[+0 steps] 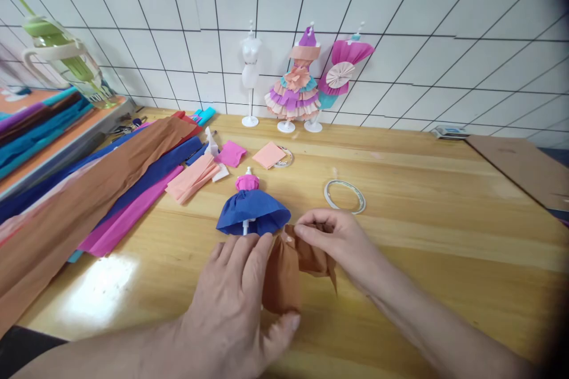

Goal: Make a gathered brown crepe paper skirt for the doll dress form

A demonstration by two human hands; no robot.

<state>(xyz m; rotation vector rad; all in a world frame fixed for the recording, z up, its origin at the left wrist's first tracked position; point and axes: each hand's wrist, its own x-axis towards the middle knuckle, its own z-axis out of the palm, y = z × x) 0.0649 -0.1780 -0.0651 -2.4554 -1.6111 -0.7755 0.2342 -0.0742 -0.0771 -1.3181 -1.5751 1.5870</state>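
Gathered brown crepe paper is held just above the wooden table. My right hand pinches its upper gathered edge between thumb and fingers. My left hand lies along the paper's left side, fingers stretched forward and thumb spread apart near the lower edge; its fingertips are partly hidden. Right behind my left fingertips stands a small dress form wearing a pink crepe-paper top and a flared blue crepe-paper skirt. A roll of tape lies beyond my right hand.
Long crepe-paper strips cover the left side. Folded peach pieces, a pink piece and another tape roll lie behind. Against the wall stand a bare white dress form and two dressed ones. Cardboard lies right; a bottle stands left.
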